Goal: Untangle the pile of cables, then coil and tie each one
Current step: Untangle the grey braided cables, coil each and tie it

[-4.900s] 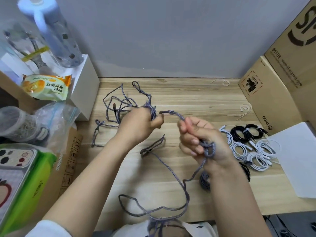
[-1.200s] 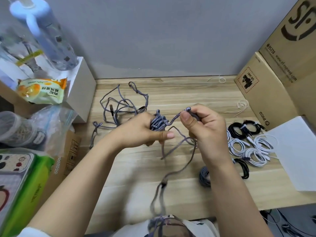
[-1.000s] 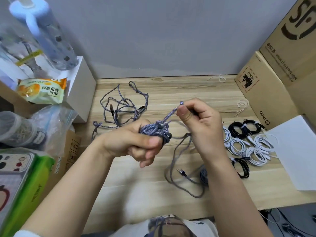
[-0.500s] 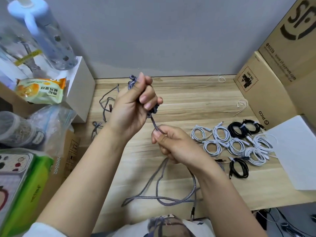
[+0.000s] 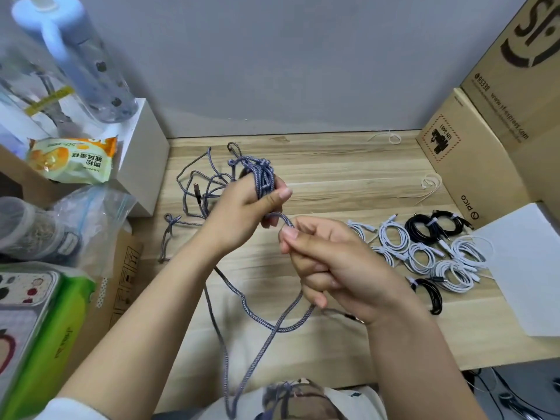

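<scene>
Head view: the left hand, at centre frame, grips a bundle of wound turns of the grey braided cable, while the right hand, just below and right of it, pinches the running strand between thumb and curled fingers. The cable's free length loops down across the wooden table toward the bottom edge of the frame. The likely fault is a snag: the slack crosses itself below the hands, and a brisk pull could cinch that crossing into a knot; the wound turns could also slip off the fingers if the grip eases. A further tangle of grey cables lies upper left of the hands, near enough to be caught up. Coiled white and black cables sit at right, loose ties beyond them. Cardboard boxes stand at upper right, a water bottle and a snack packet at upper left, before a plain grey wall.
</scene>
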